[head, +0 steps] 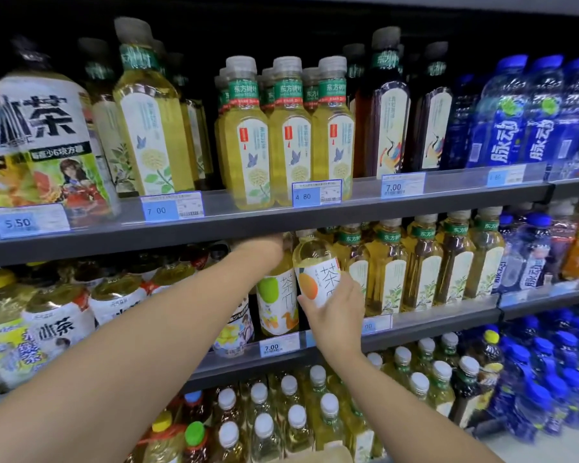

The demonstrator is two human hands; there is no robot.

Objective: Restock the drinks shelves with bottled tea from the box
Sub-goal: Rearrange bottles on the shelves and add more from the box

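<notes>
The left hand (268, 250) reaches under the upper shelf edge (281, 218) on the middle shelf, its fingers hidden behind a green-fruit tea bottle (276, 295), so their grip cannot be told. The right hand (336, 312) clasps an orange-fruit tea bottle (316, 269) at the middle shelf's front: pale yellow liquid, white label, cap hidden by the shelf edge.

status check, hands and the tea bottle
Right hand gripping orange-label tea bottle at middle shelf. Left hand on green-label bottle beside it. Nothing blocking.
</notes>
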